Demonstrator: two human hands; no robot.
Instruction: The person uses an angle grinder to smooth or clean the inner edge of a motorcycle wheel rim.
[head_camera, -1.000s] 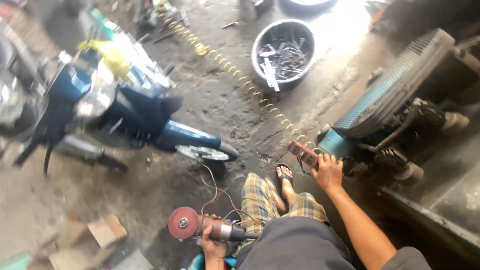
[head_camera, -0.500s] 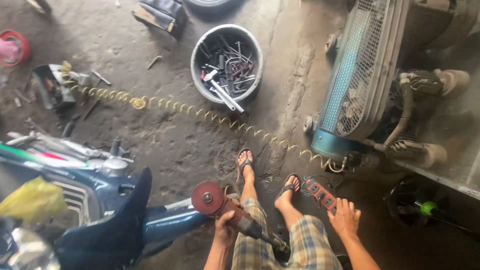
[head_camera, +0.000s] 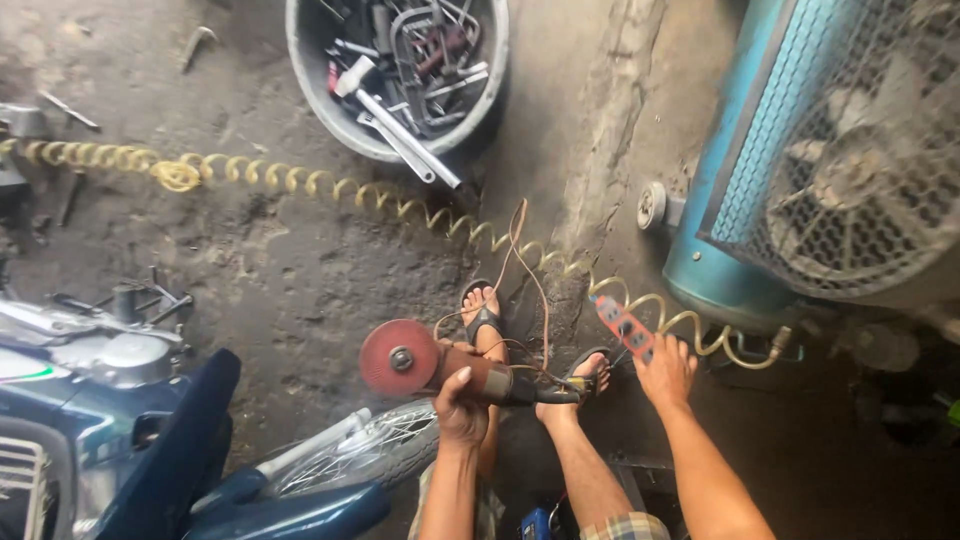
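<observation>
My left hand (head_camera: 460, 408) grips an angle grinder (head_camera: 440, 368) with a red disc (head_camera: 399, 358), held just above my sandalled left foot (head_camera: 482, 310). Its thin cord (head_camera: 530, 290) loops up over the floor and back. My right hand (head_camera: 665, 368) rests on the near end of an orange power strip (head_camera: 620, 325) lying on the floor beside my right foot (head_camera: 588, 375). The fingers press down on the strip, close to where the cord ends.
A yellow coiled air hose (head_camera: 300, 182) runs across the floor to a blue air compressor (head_camera: 800, 180) on the right. A grey tub of tools (head_camera: 400, 70) stands at the top. A blue motorbike (head_camera: 150, 440) fills the lower left.
The view has dropped closer to the floor. My right hand stays at the power strip; the grinder in my left hand has shifted towards my feet.
</observation>
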